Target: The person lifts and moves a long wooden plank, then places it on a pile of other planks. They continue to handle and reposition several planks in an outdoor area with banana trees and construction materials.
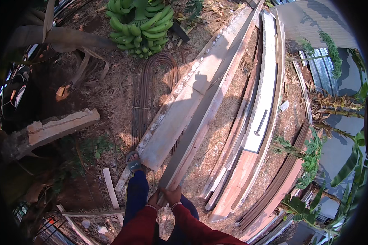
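Observation:
A long wooden formwork piece (199,131), made of boards joined at an angle, runs from my body up to the top of the view. My left hand (154,199) grips its near end from the left side. On the other side of that end, my right hand (172,196) holds the board edge, close beside the left. Left of the piece lies a wide, pale, dirt-stained board (174,122) on the ground. A claw hammer (260,123) rests on a white-faced board (265,76) to the right.
Bent rusty steel bars (139,104) lie left of the wide board, below a green banana bunch (141,27). A broken slab-like piece (61,125) is at left. Stacked brown planks (273,186), young plants and a grey wall (340,141) stand right. Loose wood strips (111,190) lie lower left.

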Demonstrator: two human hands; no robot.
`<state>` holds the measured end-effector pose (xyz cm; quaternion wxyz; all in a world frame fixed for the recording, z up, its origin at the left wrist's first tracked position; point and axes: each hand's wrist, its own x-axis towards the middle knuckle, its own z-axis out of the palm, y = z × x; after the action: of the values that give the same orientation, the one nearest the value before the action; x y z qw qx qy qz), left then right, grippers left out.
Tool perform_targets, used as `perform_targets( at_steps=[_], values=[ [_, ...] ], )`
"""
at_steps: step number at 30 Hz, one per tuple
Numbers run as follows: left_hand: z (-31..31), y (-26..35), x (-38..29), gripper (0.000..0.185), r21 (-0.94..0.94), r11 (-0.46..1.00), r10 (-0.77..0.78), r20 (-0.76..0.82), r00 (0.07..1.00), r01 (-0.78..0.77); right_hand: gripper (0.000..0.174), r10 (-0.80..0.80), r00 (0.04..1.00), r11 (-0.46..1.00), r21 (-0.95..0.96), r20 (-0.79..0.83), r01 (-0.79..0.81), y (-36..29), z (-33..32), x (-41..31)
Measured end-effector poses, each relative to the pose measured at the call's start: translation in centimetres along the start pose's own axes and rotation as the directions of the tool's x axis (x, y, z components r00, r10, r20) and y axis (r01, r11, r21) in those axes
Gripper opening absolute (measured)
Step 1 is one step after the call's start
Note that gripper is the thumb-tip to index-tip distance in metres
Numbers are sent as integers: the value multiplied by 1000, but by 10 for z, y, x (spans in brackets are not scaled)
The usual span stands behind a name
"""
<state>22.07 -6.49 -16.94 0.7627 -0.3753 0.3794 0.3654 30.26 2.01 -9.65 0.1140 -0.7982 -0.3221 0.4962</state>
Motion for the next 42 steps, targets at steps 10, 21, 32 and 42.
perform_targets(
  at_steps=[10, 21, 32, 42],
  values=[
    [43, -50, -39, 55, -66, 997, 20, -144, 989, -30, 78, 103, 981, 982, 143, 164, -127, -1, -60, -19],
    [43, -71, -18, 58, -150, 983, 68, -211, 975, -102, 55, 135, 949, 962, 190, 284, -194, 11, -82, -7],
    [62, -81, -26, 56, -98, 969, 185, -318, 930, -226, 49, 161, 928, 950, 201, 337, -237, 2, -98, -9],
    [55, -76, -16, 58, -7, 987, 151, -343, 927, -163, 47, 223, 914, 946, 153, 338, -287, -3, -93, -5]
  ],
)
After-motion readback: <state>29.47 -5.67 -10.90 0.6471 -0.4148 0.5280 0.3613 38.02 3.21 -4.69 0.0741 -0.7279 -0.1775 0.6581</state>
